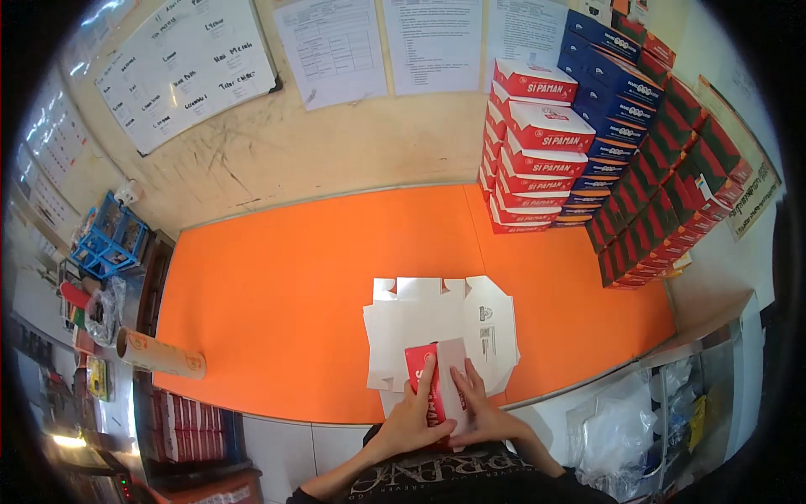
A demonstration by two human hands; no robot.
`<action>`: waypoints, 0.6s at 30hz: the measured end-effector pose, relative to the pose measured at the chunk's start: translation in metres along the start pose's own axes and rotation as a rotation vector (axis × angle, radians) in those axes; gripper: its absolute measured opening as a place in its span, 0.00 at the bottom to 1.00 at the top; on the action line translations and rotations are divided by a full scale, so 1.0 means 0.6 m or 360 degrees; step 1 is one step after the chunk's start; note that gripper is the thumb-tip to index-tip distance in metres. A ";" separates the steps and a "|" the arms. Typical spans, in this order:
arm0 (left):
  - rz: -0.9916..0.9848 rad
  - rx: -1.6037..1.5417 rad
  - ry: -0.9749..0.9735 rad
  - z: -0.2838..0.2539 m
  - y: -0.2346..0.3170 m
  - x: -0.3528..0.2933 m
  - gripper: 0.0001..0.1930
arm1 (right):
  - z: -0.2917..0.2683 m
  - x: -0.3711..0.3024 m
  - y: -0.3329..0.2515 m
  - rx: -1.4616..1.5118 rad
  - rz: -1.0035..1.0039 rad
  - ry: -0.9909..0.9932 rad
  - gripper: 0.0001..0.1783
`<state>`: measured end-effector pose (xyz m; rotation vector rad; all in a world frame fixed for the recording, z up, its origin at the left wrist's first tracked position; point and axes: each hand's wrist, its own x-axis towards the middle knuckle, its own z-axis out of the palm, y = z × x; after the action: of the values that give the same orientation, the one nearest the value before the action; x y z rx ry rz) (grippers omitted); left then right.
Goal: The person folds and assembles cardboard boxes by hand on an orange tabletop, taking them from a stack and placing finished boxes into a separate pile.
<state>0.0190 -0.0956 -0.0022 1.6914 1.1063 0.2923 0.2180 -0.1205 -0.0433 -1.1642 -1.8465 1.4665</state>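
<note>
Close to my body, at the table's front edge, I hold a small red-and-white cardboard box (452,382) between both hands. My left hand (416,417) grips its red left side, with the fingers stretched along that face and the thumb near the lower end. On the white right side, my right hand (480,410) presses with its fingers and thumb. How far the box is folded I cannot tell. Under and beyond it, flat white die-cut carton blanks (416,323) lie on the orange table (277,294).
Stacked red-and-white boxes (541,164), blue boxes (621,109) and dark green-and-red boxes (672,193) rise at the back right. A cardboard tube (159,353) lies at the left edge, near a blue plastic rack (109,235). Plastic bags (617,428) sit at lower right.
</note>
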 end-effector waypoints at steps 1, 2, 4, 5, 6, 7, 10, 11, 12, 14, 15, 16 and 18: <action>-0.0005 0.0000 -0.0006 0.001 -0.004 0.002 0.59 | -0.001 0.003 -0.001 0.0007 0.0004 0.0001 0.65; 0.0048 0.0045 0.0087 0.001 -0.007 0.004 0.58 | -0.006 0.009 -0.003 -0.0008 -0.0075 0.0037 0.65; 0.0107 0.0093 0.0171 -0.002 -0.004 0.008 0.57 | -0.016 0.026 0.002 0.0089 -0.0278 0.0157 0.60; 0.0145 0.0052 0.0242 -0.006 0.006 0.013 0.57 | -0.023 0.030 0.002 0.0090 -0.0275 0.0168 0.60; 0.0184 0.0010 0.0310 -0.007 0.011 0.016 0.58 | -0.030 0.035 -0.003 0.0035 -0.0319 0.0190 0.57; 0.0213 0.0027 0.0311 -0.013 0.014 0.022 0.58 | -0.041 0.043 -0.010 -0.0036 -0.0386 0.0220 0.53; 0.0490 0.0225 0.0520 -0.030 0.023 0.038 0.59 | -0.066 0.059 -0.027 -0.0125 -0.0484 0.0252 0.48; 0.0534 0.0247 0.0519 -0.038 0.027 0.040 0.59 | -0.073 0.063 -0.033 -0.0148 -0.0510 0.0286 0.48; 0.0576 0.0214 0.0466 -0.045 0.031 0.043 0.59 | -0.080 0.065 -0.039 -0.0108 -0.0539 0.0303 0.48; 0.0716 0.0189 0.0467 -0.048 0.025 0.053 0.60 | -0.080 0.069 -0.049 -0.0205 -0.0527 0.0336 0.47; 0.0751 0.0207 0.0465 -0.045 0.026 0.061 0.60 | -0.081 0.072 -0.058 -0.0224 -0.0548 0.0364 0.47; 0.0587 0.0042 0.0598 -0.036 0.035 0.068 0.59 | -0.077 0.076 -0.065 -0.0486 -0.0566 0.0478 0.48; 0.0447 -0.0642 0.0749 -0.028 0.051 0.091 0.53 | -0.073 0.082 -0.075 -0.0906 -0.0646 0.0725 0.60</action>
<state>0.0538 -0.0432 0.0139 1.4403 1.0474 1.0635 0.2147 -0.0581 0.0062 -1.1469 -2.0495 0.4125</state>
